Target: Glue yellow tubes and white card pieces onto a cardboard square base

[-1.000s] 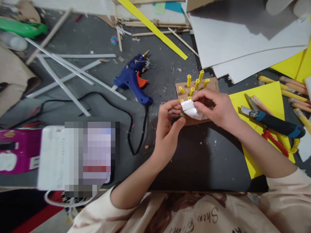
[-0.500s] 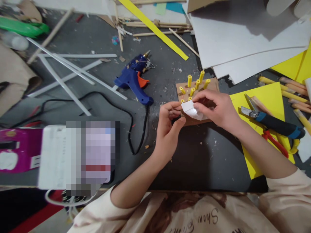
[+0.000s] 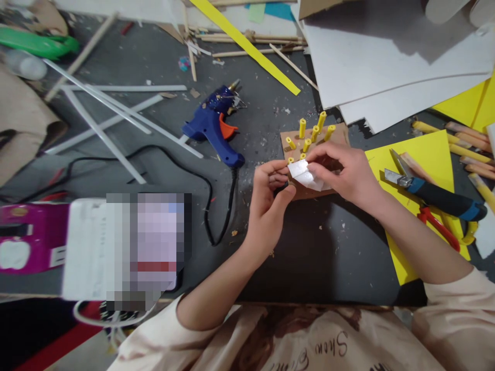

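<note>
A small folded piece of white paper [image 3: 308, 175] is pinched between the thumb and index finger of my right hand [image 3: 346, 172]. My left hand [image 3: 270, 203] is at the paper's left corner. Its index fingertip meets that corner, while the thumb stays apart below and the other fingers curl loosely. Behind the paper lies a brown cardboard base [image 3: 340, 135], partly hidden by my right hand. Several short yellow tubes [image 3: 302, 129] stand upright on it.
A blue glue gun [image 3: 211, 121] lies to the left with its black cord [image 3: 209, 206]. White glue sticks [image 3: 116, 111] cross farther left. On yellow paper [image 3: 417, 149] at right rest a utility knife [image 3: 441, 198] and red-handled scissors [image 3: 439, 229]. White sheets [image 3: 386, 77] lie behind.
Almost nothing differs. Both hands and the white paper keep their places, and the whole view has shifted very slightly.
</note>
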`<state>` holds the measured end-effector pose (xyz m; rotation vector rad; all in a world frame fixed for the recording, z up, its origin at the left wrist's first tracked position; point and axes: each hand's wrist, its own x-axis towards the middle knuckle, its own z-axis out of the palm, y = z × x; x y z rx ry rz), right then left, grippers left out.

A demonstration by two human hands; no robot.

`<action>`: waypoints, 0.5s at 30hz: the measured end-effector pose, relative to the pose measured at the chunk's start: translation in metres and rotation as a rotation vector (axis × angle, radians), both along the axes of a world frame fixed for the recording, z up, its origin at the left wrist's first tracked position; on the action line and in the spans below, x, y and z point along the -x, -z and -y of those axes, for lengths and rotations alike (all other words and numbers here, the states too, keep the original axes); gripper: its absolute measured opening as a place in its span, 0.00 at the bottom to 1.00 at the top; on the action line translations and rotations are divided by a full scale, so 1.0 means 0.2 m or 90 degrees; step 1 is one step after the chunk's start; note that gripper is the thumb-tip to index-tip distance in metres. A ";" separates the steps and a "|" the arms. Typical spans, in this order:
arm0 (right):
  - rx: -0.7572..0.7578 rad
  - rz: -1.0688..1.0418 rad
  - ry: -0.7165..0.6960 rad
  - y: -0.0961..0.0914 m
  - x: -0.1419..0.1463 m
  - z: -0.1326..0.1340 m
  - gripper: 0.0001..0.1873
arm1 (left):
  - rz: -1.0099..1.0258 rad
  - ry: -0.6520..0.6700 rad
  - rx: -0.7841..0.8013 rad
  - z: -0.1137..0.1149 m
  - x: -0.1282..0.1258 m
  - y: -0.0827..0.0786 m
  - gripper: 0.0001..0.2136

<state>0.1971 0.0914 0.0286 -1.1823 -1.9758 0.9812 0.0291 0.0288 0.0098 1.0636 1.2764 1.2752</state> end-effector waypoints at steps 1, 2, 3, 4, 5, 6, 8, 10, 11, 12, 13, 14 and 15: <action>0.001 0.001 0.000 0.00 0.00 0.00 0.05 | -0.003 0.001 0.001 0.00 0.00 0.00 0.13; 0.000 0.003 0.000 0.00 0.00 0.00 0.05 | -0.005 0.002 0.000 0.00 0.00 0.00 0.13; -0.002 0.005 0.002 -0.01 0.00 0.00 0.06 | -0.006 0.001 0.000 0.00 0.00 0.00 0.13; -0.006 0.008 0.005 -0.01 0.00 0.00 0.06 | -0.004 0.000 0.000 0.00 0.00 0.00 0.13; -0.013 0.011 0.009 -0.01 0.00 0.00 0.06 | -0.002 -0.003 0.000 0.00 0.00 0.00 0.13; -0.021 0.013 0.015 -0.02 -0.01 0.00 0.06 | 0.001 -0.007 0.000 0.00 0.00 0.00 0.13; -0.038 0.018 0.030 -0.02 -0.01 0.00 0.06 | 0.010 -0.014 -0.002 0.00 0.00 0.00 0.14; -0.053 0.017 0.048 -0.02 -0.02 0.00 0.06 | 0.017 -0.018 -0.004 0.00 0.00 0.00 0.14; -0.060 0.015 0.055 -0.02 -0.02 0.00 0.06 | 0.020 -0.018 -0.003 0.01 0.00 0.01 0.14; -0.068 0.012 0.058 -0.02 -0.02 0.00 0.06 | 0.021 -0.016 -0.002 0.01 0.00 0.00 0.14; -0.075 0.010 0.057 -0.02 -0.02 0.00 0.06 | 0.023 -0.015 -0.004 0.01 0.00 0.00 0.14; -0.080 0.009 0.054 -0.01 -0.02 0.00 0.05 | 0.022 -0.014 -0.006 0.01 0.00 0.00 0.14; -0.081 0.009 0.049 -0.01 -0.02 0.00 0.05 | 0.017 -0.010 -0.009 0.01 0.00 0.00 0.14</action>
